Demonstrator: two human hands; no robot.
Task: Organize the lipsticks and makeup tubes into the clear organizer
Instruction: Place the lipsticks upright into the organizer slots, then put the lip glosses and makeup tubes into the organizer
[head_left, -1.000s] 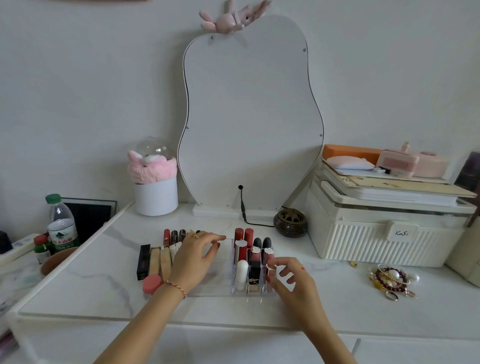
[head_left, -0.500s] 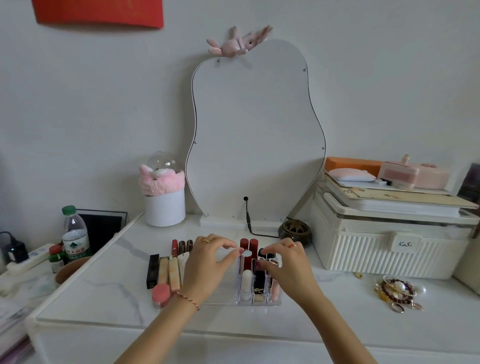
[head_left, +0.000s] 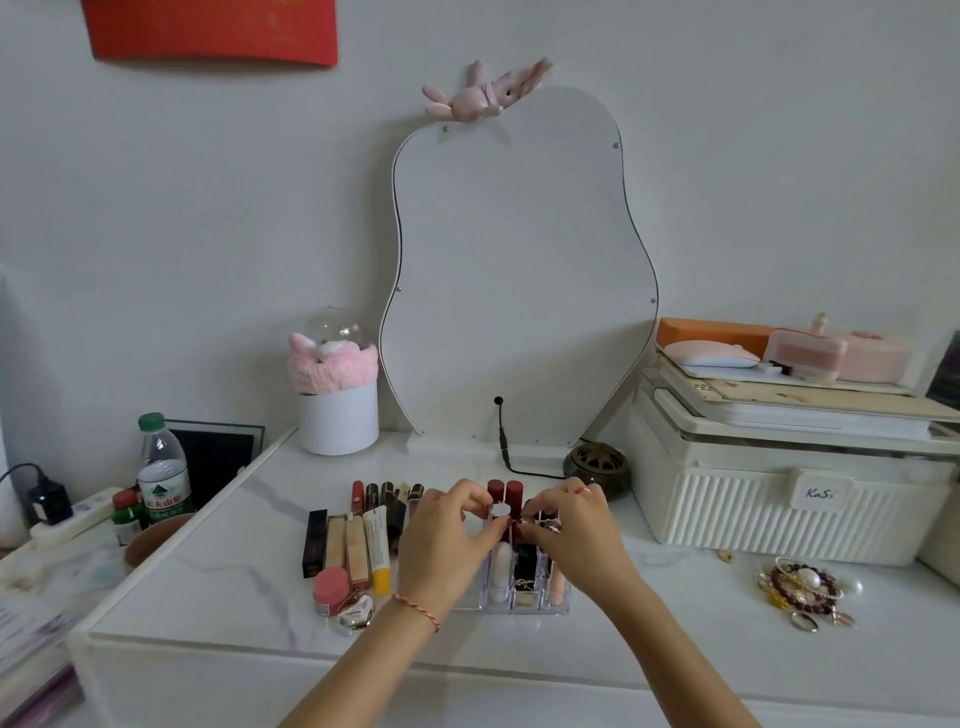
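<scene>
So you're at a white marble-look table (head_left: 218, 587) pushed up against a plain white wall, w/ a wavy-edged mirror (head_left: 519, 270) leaning at the back and a pink plush bunny (head_left: 485, 93) perched on top of it. Red paper (head_left: 213, 28) hangs top left. Right side has a ribbed white storage box (head_left: 779, 499) stacked w/ stuff, and a pile of bracelets (head_left: 802, 587) in front of it. Left side: a water bottle (head_left: 163, 473) and a white pot w/ a pink fluffy thing (head_left: 337, 410).

The clear organizer (head_left: 511, 597) sits front-center on the table, several lipsticks (head_left: 504, 493) already standing in its slots. More lipsticks & makeup tubes (head_left: 358, 545) lie in rows just left of it, not yet sorted.

Both your hands are over the organizer, nearly touching each other. Left hand (head_left: 447, 540) has fingers curled, tips pinching down around a slot. Right hand (head_left: 576, 535) is curled too, fingertips pinched by the dark caps in the middle. Tbh can't tell exactly which tube either one's got, it's hidden under your fingers.
</scene>
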